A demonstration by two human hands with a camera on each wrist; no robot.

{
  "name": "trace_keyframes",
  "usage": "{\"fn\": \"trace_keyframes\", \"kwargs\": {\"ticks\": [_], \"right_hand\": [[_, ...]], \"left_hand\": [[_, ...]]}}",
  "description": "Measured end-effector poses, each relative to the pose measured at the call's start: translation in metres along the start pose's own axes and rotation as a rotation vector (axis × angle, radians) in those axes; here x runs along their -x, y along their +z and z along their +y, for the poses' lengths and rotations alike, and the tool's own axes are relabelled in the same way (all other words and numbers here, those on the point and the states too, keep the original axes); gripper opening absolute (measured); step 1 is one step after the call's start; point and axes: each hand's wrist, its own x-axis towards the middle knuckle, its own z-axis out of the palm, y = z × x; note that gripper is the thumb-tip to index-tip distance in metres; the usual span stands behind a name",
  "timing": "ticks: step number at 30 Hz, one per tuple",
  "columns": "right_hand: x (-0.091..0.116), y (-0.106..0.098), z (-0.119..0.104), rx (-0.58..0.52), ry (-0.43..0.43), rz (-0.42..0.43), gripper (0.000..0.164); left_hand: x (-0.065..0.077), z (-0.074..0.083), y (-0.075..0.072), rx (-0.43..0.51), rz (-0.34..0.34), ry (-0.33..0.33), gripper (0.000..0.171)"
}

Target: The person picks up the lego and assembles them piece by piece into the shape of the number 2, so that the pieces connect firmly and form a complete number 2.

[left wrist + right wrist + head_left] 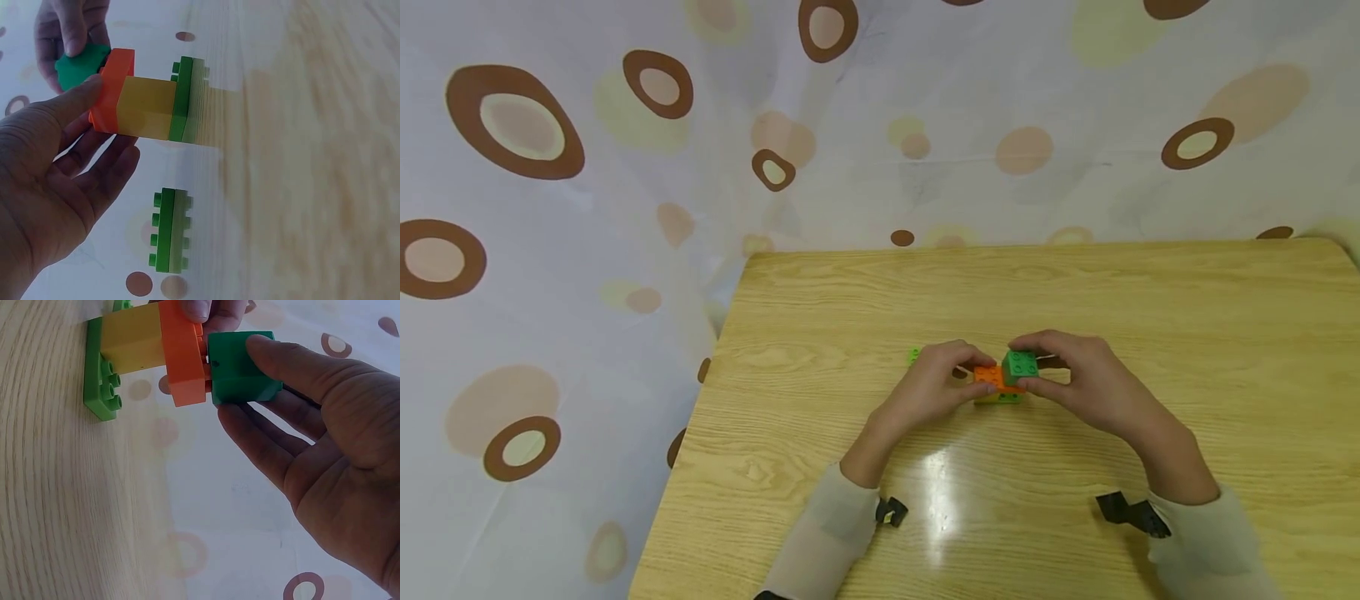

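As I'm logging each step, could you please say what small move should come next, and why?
I would probably press the dark green block onto the orange block: the right hand holds it, the left hand grips the other, and orange studs show between the blocks.

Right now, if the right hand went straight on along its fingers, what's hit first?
The orange brick, most likely: the green brick that the right hand holds would meet its studs. Whether they touch is unclear.
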Motion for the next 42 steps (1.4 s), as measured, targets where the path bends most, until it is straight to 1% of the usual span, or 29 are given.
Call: {"fn": "trace_keyframes", "kwargs": {"ticks": [4, 9, 16, 20, 26, 30, 32, 34, 36, 37, 40, 42], "right_hand": [[0.0, 0.002, 0.002, -0.02, 0.027, -0.013, 0.046], [0.0, 0.004, 0.001, -0.018, 0.046, -0.011, 0.044], [-0.002, 0.006, -0.003, 0.034, 0.004, 0.016, 0.046], [-0.004, 0.007, -0.004, 0.069, 0.009, 0.011, 0.045], [-0.004, 0.011, -0.002, 0.099, 0.047, -0.021, 0.044], [-0.005, 0.012, 0.0, 0.106, 0.044, -0.026, 0.045], [-0.005, 0.013, 0.001, 0.103, 0.046, -0.028, 0.045], [-0.004, 0.014, 0.001, 0.092, 0.052, -0.037, 0.046], [-0.003, 0.015, 0.002, 0.084, 0.054, -0.045, 0.047], [-0.003, 0.016, 0.002, 0.082, 0.053, -0.047, 0.047], [-0.003, 0.016, 0.002, 0.088, 0.036, -0.041, 0.049], [-0.004, 0.015, 0.001, 0.1, 0.024, -0.03, 0.049]], "left_hand": [[0.001, 0.0, 0.0, 0.015, 0.003, -0.013, 0.028], [0.0, -0.002, 0.001, 0.014, 0.012, -0.004, 0.027], [-0.001, 0.0, 0.0, 0.027, 0.018, 0.005, 0.027], [-0.002, 0.002, -0.001, 0.034, 0.02, 0.007, 0.027], [-0.001, 0.002, 0.001, 0.056, 0.017, -0.024, 0.025], [0.0, 0.0, 0.002, 0.088, 0.02, -0.043, 0.025], [0.0, -0.001, 0.002, 0.093, 0.009, -0.045, 0.026], [0.002, -0.003, -0.002, 0.074, -0.016, -0.04, 0.031], [0.005, -0.006, -0.009, 0.059, -0.032, -0.032, 0.039], [0.006, -0.008, -0.015, 0.045, -0.03, -0.031, 0.043], [0.01, -0.012, -0.034, -0.009, 0.013, -0.046, 0.052], [0.011, -0.015, -0.045, -0.047, 0.048, -0.073, 0.055]]}}
